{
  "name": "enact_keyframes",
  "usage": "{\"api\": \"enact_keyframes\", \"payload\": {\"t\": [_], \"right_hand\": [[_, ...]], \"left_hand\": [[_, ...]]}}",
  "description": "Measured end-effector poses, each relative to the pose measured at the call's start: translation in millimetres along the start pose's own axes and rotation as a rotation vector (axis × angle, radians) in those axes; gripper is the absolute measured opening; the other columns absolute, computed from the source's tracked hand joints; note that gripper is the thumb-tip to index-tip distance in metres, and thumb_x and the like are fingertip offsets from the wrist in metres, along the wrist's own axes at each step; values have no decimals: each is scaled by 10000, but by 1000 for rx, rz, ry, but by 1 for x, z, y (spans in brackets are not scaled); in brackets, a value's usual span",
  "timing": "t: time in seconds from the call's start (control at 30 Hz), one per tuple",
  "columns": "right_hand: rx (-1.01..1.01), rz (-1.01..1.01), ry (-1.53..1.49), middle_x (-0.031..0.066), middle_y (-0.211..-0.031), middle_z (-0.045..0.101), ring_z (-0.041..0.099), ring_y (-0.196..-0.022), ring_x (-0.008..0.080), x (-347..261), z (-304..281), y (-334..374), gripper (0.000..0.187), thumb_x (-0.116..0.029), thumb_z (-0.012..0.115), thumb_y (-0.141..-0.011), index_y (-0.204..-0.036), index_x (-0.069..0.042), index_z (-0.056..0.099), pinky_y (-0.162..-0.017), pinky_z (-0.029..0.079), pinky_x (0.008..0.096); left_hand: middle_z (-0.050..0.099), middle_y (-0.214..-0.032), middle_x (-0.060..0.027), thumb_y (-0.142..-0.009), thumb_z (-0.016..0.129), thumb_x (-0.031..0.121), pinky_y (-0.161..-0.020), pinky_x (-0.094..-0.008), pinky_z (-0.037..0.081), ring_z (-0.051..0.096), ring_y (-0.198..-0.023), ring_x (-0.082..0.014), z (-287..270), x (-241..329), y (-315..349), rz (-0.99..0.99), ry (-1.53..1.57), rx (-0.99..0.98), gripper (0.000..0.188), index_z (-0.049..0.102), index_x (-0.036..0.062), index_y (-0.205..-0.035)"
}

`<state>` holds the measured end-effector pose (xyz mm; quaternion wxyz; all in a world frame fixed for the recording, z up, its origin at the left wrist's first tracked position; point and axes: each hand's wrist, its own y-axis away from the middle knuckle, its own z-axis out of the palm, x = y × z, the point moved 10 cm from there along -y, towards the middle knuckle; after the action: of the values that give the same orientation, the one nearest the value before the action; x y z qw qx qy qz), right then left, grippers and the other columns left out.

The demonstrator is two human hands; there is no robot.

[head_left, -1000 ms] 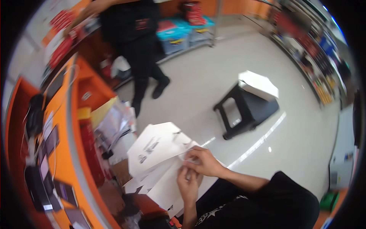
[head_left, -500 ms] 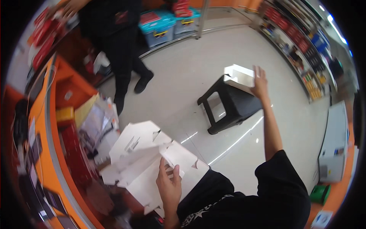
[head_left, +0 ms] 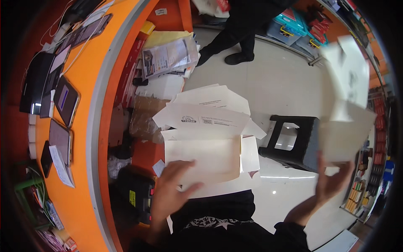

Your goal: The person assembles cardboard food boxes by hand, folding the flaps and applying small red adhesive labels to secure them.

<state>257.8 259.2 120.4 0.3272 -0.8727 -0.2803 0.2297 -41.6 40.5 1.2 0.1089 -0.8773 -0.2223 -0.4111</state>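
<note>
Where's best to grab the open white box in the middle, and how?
Probably pinch the open white box by its right wall, coming from the right: that thin edge rises beside the open inside, while the left hand hides the near left corner.

The orange surface (head_left: 86,138), edged with a grey strip, is carrying several phones (head_left: 66,101) and a folded white slip (head_left: 62,164). The pale, glossy floor (head_left: 273,80) is bearing a black stool (head_left: 312,140) and a standing person's black shoe (head_left: 240,58). Nearer, flat white card (head_left: 214,190) is lying under an open white box (head_left: 201,155); whatever is supporting the card is hiding beneath it.
</note>
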Motion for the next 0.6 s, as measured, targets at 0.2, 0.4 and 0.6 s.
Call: {"api": "enact_keyframes", "payload": {"t": [0.2, 0.4, 0.6], "right_hand": [[-175, -787, -384, -7, -783, 559, 575, -711, 149, -227, 37, 4, 281, -119, 634, -719, -993, -130, 693, -547, 383, 260], [-250, -886, -689, -12, -810, 593, 598, -727, 136, -257, 49, 78, 254, -123, 656, -717, -969, -154, 643, -537, 379, 266], [-749, -807, -406, 6, -916, 597, 593, -830, 155, -242, 123, 127, 300, -139, 614, -768, -1068, -124, 607, -688, 437, 309]], "left_hand": [[634, -1097, -144, -867, 610, 57, -867, -313, 469, 606, -969, -225, -5, -174, 52, -566, 723, 419, 278, 604, -26, -1133], [592, -1158, -121, -853, 621, 51, -900, -306, 457, 587, -1024, -217, 19, -184, 60, -439, 603, 304, 332, 582, -17, -1176], [551, -1219, -98, -839, 633, 45, -932, -298, 446, 567, -1079, -208, 16, -162, 34, -267, 426, 285, 391, 561, -8, -1220]]}}
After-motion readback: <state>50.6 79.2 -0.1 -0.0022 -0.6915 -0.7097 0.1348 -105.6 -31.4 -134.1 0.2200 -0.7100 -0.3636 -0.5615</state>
